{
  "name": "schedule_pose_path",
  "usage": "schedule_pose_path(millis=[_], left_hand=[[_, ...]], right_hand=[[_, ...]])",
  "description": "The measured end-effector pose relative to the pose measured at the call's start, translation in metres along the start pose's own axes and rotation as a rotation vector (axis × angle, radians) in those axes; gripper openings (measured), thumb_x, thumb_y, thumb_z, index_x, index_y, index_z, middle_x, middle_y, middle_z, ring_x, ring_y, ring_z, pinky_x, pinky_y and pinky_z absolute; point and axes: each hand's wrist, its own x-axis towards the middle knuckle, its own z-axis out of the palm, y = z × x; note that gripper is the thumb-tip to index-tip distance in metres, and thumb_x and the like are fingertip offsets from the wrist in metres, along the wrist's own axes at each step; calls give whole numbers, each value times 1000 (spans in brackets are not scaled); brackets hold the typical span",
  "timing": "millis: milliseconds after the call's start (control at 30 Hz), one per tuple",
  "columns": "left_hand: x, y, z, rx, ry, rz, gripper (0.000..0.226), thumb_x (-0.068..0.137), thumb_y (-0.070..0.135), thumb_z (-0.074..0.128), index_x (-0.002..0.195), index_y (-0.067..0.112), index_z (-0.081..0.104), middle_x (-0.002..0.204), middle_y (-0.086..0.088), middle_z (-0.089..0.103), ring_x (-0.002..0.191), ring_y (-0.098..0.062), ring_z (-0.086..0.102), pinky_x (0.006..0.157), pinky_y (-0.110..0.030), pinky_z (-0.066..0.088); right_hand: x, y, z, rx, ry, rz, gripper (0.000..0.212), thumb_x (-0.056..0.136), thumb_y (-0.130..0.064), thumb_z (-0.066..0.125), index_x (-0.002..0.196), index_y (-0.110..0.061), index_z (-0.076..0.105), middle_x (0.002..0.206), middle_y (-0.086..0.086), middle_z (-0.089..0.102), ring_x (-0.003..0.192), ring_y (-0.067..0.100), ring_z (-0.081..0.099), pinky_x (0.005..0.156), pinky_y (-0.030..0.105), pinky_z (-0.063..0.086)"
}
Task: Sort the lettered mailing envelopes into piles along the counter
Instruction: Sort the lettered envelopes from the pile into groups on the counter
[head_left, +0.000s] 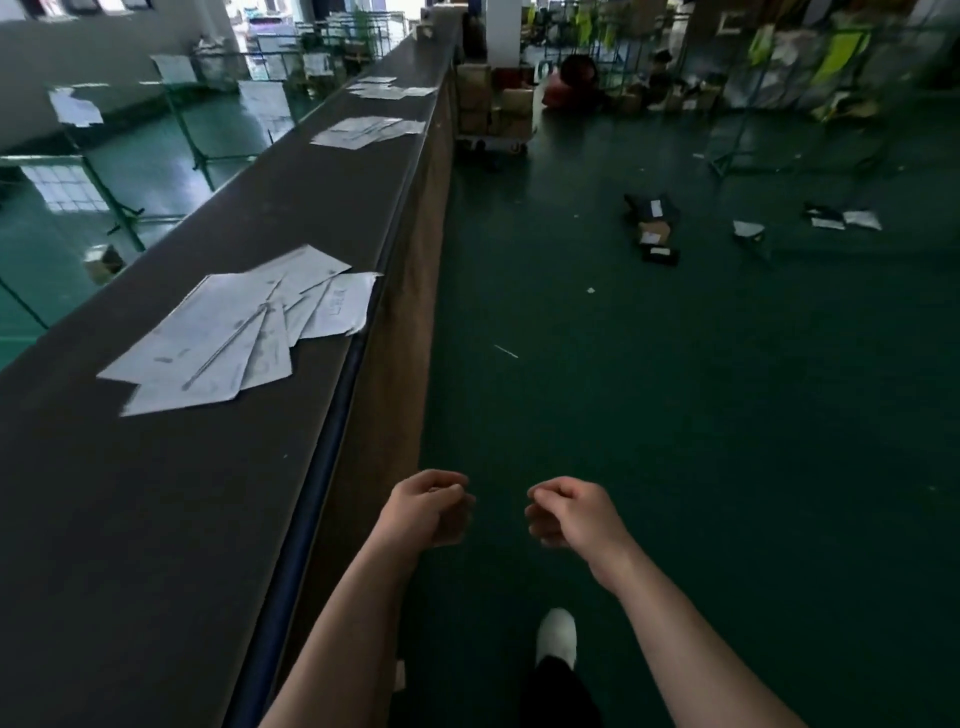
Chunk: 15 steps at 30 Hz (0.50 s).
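A long dark counter (156, 519) runs along my left side into the distance. Three piles of white mailing envelopes lie on it: a near pile (234, 332) fanned out by the counter's right edge, a second pile (369, 132) farther on, and a third pile (387, 89) beyond that. My left hand (428, 506) and my right hand (563, 512) hang in front of me over the green floor, to the right of the counter. Both have loosely curled fingers and hold nothing. Neither touches the counter or an envelope.
The green floor (675, 415) stretches to the right, with loose parcels (652, 228) and packets (841, 217) lying on it. A cart of cardboard boxes (493, 109) stands at the counter's far end. Metal racks (779, 78) line the back. My white shoe (557, 636) shows below.
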Motion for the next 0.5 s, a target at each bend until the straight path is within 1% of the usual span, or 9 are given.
schedule_pose_path(millis=[100,167,233,267,333,367,433,467,500], left_hand=[[105,50,38,52,-22,-12,14,99,11,61,110,11,70,99,-13,76,86,-26,72,75,-41,61],[160,91,62,92,-47,3,13,99,13,62,109,14,70,103,-12,75,92,-28,73,78,-43,62],[199,135,77,113,-116,62,13,100,17,62,111,17,69,104,-9,73,96,-27,72,78,-40,63],[230,163,81,113,-148,95,14,100,18,63,113,18,69,104,-7,72,95,-25,72,76,-38,63],[272,201,73,127,-154,111,16,100,20,63,115,19,69,104,-7,72,95,-24,73,75,-36,63],[279,211,66,128,-148,120,16,100,20,63,115,20,69,106,-8,72,95,-25,72,74,-36,62],[323,238,48,72,-101,129,17,100,20,63,115,21,69,110,-13,73,94,-26,72,72,-36,60],[335,245,39,45,-72,116,17,100,18,62,115,19,69,109,-15,73,91,-25,72,70,-34,59],[364,256,31,0,-39,115,18,100,16,60,116,17,68,107,-16,73,88,-23,72,68,-32,59]], right_hand=[[100,-17,-37,74,47,25,17,103,-14,57,100,-10,73,89,11,77,73,21,71,70,36,57],[158,-35,-61,110,82,49,16,103,-11,56,101,-9,72,87,11,77,73,21,71,71,38,57],[210,-65,-79,139,93,20,17,102,-7,55,103,-10,72,89,12,76,74,21,70,73,38,56],[248,-92,-88,158,90,-2,17,102,-6,55,103,-10,72,90,12,76,75,21,70,73,38,56],[302,-139,-94,156,78,-31,17,102,-7,57,103,-11,73,90,11,77,75,20,70,71,37,55],[312,-157,-95,155,70,-51,16,102,-8,58,103,-12,74,89,10,77,76,20,70,70,36,56],[365,-201,-93,121,24,-113,15,101,-11,60,102,-14,75,89,6,78,78,19,72,69,33,58],[379,-215,-92,92,9,-141,14,101,-12,61,102,-15,75,89,6,77,79,19,72,69,32,59],[413,-232,-92,57,-2,-164,14,100,-12,62,101,-16,75,89,6,77,79,18,72,69,30,59]])
